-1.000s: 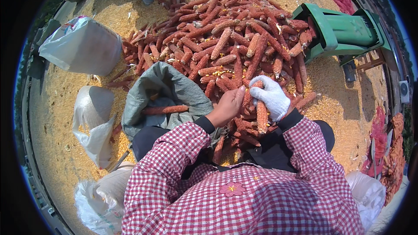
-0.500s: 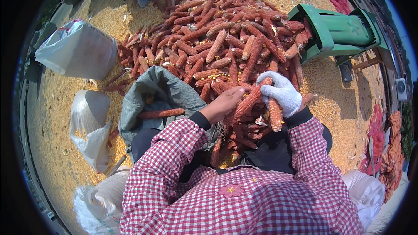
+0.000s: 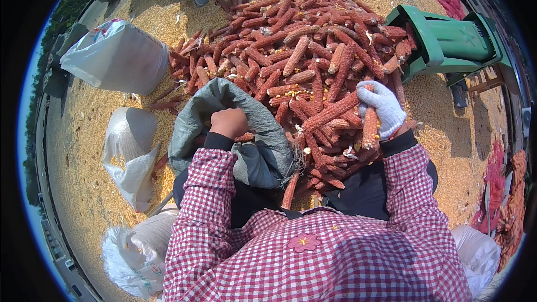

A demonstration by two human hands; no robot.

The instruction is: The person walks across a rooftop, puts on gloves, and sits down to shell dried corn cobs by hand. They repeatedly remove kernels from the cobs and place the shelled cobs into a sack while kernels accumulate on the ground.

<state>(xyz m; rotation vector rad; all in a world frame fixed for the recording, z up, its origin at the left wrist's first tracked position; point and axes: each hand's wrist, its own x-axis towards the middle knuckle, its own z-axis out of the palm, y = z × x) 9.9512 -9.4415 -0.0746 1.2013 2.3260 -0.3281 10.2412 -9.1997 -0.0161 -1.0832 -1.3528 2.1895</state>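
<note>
In the head view, by a clock centred on the checked jacket (image 3: 319,257), with twelve straight ahead: at eleven, a bare left hand (image 3: 229,122) in the mouth of a grey-green sack (image 3: 254,156), back of the hand upward, fingers bent down and out of sight, so impossible to tell pinching from merely curled. Just beside that hand, at its four o'clock, part of a red cob (image 3: 245,137) in the sack; held or loose, no telling. At one, a gloved right hand (image 3: 382,106) with fingers wrapped around a steep cob (image 3: 370,128), lower end jutting toward six. From the thumb side, a longer cob (image 3: 330,113) slanting toward eight, apparently pinched at its upper end, lower end over the pile. Two cobs in one grip, seemingly so as to leave the other hand free. Sack close against the dark trousers (image 3: 358,190), likely for a short reach; mouth apparently kept wide by the stiff, folded rim. Pile of cobs (image 3: 296,56) at twelve, in easy reach of both sides. For edges, sack rim all around the left wrist, so most freedom upward; frayed sack edge toward one, close to loose cobs. Beyond the right elbow, at two, broad room over spread kernels (image 3: 447,156), bounded by a green bin (image 3: 456,42) between one and two and red netting (image 3: 492,184) nearer three. At ten, tighter room, with a white sack (image 3: 131,159) near.
</note>
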